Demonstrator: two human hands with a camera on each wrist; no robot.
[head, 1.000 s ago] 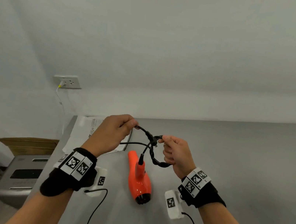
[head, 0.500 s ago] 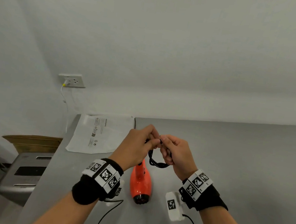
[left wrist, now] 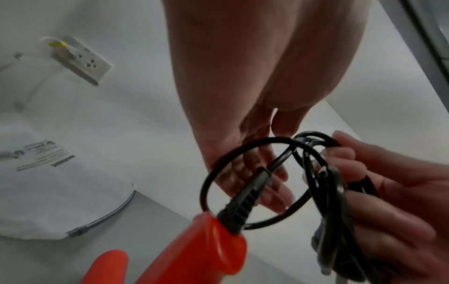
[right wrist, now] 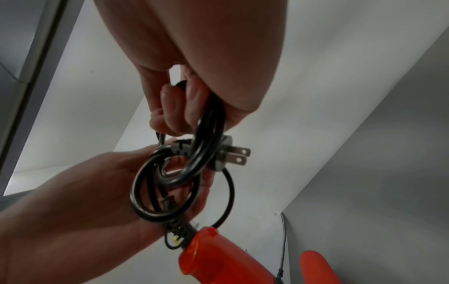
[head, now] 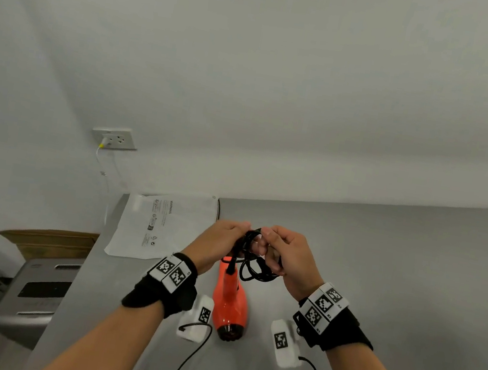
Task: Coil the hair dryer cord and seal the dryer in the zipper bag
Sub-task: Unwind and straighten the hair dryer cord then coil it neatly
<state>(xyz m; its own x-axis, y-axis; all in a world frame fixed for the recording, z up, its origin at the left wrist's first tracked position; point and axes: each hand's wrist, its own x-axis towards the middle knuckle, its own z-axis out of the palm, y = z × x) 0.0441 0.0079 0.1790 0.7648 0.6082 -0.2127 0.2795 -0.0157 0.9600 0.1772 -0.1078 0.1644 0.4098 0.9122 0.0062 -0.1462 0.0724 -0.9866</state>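
Note:
The orange hair dryer (head: 229,307) lies on the grey table (head: 382,270), its handle end pointing up at my hands. Its black cord (head: 254,273) is gathered in several loops just above it. My right hand (head: 269,240) grips the bundle of loops, and the plug (right wrist: 230,155) sticks out of the bundle. My left hand (head: 238,232) meets it from the left, its fingers (left wrist: 255,173) behind the loop nearest the dryer (left wrist: 194,249) and its thumb on the cord. The white zipper bag (head: 162,226) lies flat at the table's back left corner.
A wall outlet (head: 115,138) with a white cable plugged in sits behind the bag. Left of the table stand a cardboard box (head: 48,240) and a grey machine (head: 37,289). Thin black cables run from my wrist cameras over the table's near edge.
My left hand swung in from the left to meet the right hand, bringing the slack cord with it. The stretched cord is now bunched into loops between both hands.

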